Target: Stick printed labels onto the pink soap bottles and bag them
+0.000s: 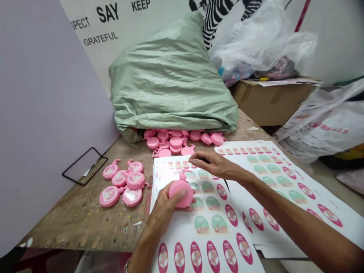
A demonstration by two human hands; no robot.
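Observation:
My left hand (pixel 168 203) grips a pink round plastic case (pixel 182 194), thumb across its face, above a white sheet of stickers (pixel 180 229). Green and white stickers and pink oval ones are printed on that sheet. At its far end, my right hand (pixel 211 164) is closed in a pinch over a row of small stickers; whatever is between the fingertips is too small to make out. To the left lie several pink cases (pixel 132 196) with pictured stickers on their faces. Beyond the sheet, plain pink cases (pixel 176 142) are heaped at the mouth of a green sack (pixel 170 80).
More sticker sheets (pixel 270 181) lie on the right of the wooden table (pixel 92 221). A thin black wire frame (pixel 84 183) is at the table's left edge. Behind stand a cardboard box (pixel 265 102) and a clear plastic bag (pixel 256 40); a white bag (pixel 332 126) sits at right.

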